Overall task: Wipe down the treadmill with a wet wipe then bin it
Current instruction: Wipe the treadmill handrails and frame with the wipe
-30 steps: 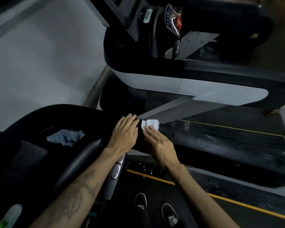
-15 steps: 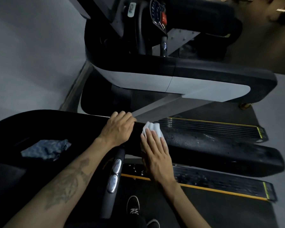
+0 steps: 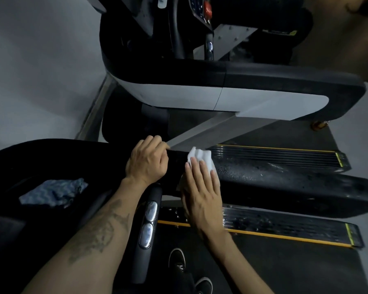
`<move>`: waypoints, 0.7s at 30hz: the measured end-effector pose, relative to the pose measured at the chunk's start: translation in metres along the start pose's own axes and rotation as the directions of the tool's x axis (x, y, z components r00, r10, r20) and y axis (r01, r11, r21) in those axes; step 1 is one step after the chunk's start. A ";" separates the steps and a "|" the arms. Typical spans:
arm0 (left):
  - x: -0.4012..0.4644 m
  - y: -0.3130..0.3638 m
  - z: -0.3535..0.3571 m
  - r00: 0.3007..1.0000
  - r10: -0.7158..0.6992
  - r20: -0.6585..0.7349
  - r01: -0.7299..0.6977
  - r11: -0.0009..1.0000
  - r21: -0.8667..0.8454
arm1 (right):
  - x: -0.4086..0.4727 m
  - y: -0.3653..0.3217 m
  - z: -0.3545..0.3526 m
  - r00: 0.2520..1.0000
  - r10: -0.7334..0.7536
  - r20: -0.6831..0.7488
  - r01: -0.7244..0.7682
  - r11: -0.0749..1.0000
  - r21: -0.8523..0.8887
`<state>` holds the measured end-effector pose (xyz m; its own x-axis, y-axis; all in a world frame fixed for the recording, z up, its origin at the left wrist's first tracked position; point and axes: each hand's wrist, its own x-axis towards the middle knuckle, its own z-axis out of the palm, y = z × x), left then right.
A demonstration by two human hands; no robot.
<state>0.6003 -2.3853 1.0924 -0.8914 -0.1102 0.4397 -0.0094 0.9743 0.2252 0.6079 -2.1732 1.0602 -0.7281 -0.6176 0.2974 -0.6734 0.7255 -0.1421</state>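
My right hand lay flat, fingers straight, and pressed the white wipe onto the black rail of the treadmill, the wipe showing just past my fingertips. My left hand rested beside it on the same rail, its fingers curled over the far edge. A blue cloth lay well off to the left on the console, and my shoes stood on the belt below.
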 end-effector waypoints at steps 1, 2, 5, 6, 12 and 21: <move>0.000 0.000 0.000 1.000 -0.008 -0.005 0.008 1.000 -0.010 | -0.004 -0.006 0.000 1.000 0.013 -0.005 -0.013 1.000 0.004; 0.001 0.000 0.000 1.000 -0.014 -0.009 0.013 1.000 -0.016 | -0.005 -0.010 0.000 1.000 0.003 -0.005 -0.003 1.000 0.005; 0.001 0.000 -0.001 1.000 -0.016 -0.012 0.016 1.000 -0.015 | 0.014 -0.010 0.000 0.995 -0.101 0.018 0.101 0.995 0.011; 0.001 0.000 -0.001 1.000 -0.013 -0.010 0.013 1.000 -0.010 | 0.022 -0.006 -0.001 0.991 -0.130 0.031 0.129 0.992 0.014; 0.000 0.001 -0.001 1.000 0.002 -0.015 -0.002 1.000 0.005 | 0.011 0.006 -0.004 0.999 -0.009 0.050 0.010 1.000 -0.018; -0.002 -0.001 0.000 0.999 0.034 -0.012 -0.033 0.999 0.042 | 0.038 0.008 -0.007 0.984 -0.138 0.113 0.137 0.990 0.013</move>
<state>0.6020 -2.3857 1.0909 -0.8858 -0.0796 0.4571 0.0013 0.9848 0.1739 0.5759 -2.1889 1.0769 -0.6383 -0.7418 0.2058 -0.7684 0.6300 -0.1126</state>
